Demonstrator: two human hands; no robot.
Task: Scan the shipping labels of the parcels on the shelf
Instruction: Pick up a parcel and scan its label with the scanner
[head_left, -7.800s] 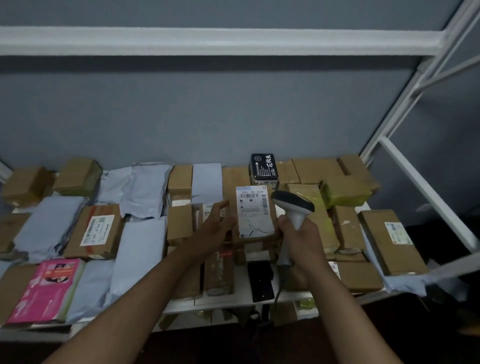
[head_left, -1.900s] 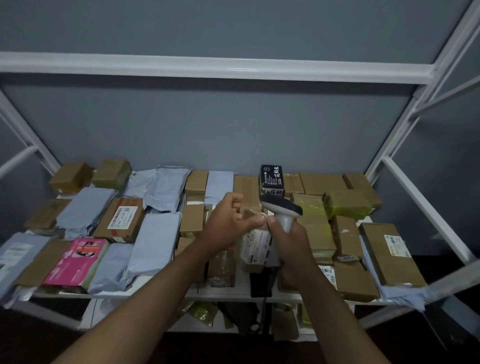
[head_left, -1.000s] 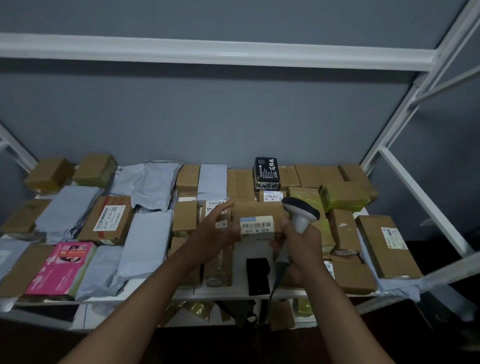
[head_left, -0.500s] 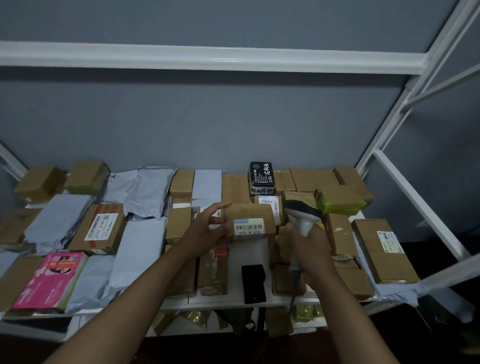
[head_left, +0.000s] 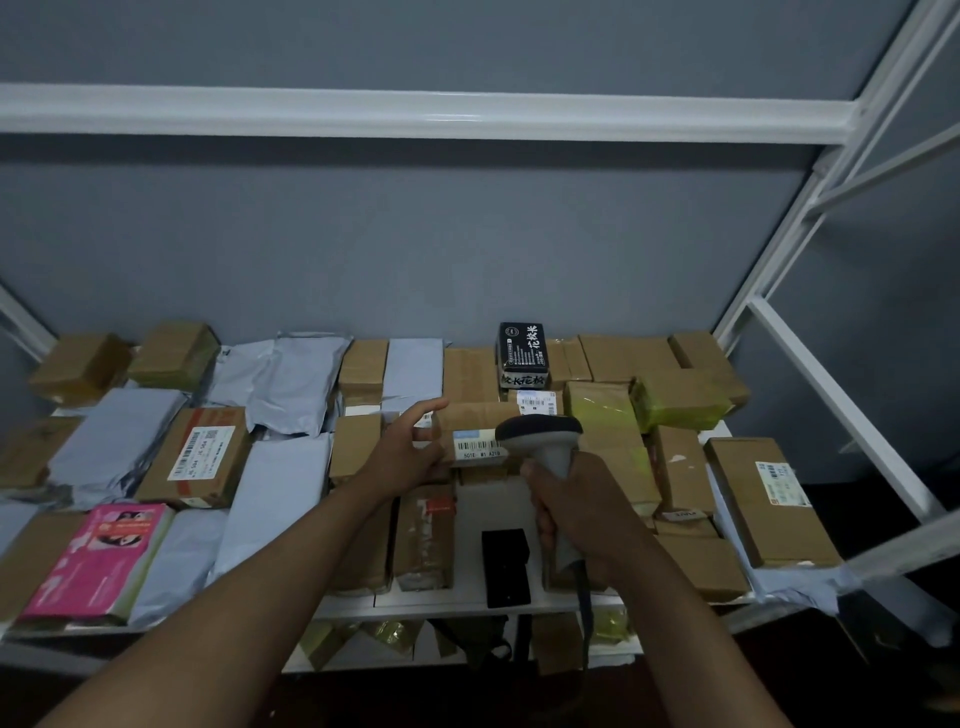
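Brown cardboard parcel (head_left: 480, 415) sitting mid-shelf, on top of other boxes, turned so its white barcode label (head_left: 479, 447) faces front & up: prob. set that way so the beam can read it w/o lifting. Steadied at its left end by left hand (head_left: 410, 457), fingers loosely spread, thumb side against the box edge, index lifted clear; touching, not gripping as far as can be told. Held just right of label: grey scanner (head_left: 545, 447), head partly overlapping the label's right end from this view, handle wrapped tight in right hand (head_left: 582, 512), cable hanging down past shelf (head_left: 457, 603) front edge. Nose direction hard to judge (head seen from behind).

Outward: black printed box (head_left: 522, 358) standing upright right behind, near back wall. Yellow-taped parcels (head_left: 675, 402) to the right, touching neighbours. Long box w/ label (head_left: 769, 504) at far right edge, label up. Small black flat item (head_left: 505, 566) on bare shelf patch near front, between the arms. Left side: grey poly mailers (head_left: 291, 384), labelled carton (head_left: 200, 457), pink package (head_left: 96, 558) at front left.

In the way: not much for this label. Many neighbours packed edge to edge, labels hidden or face-down; likely need turning each for its scan.
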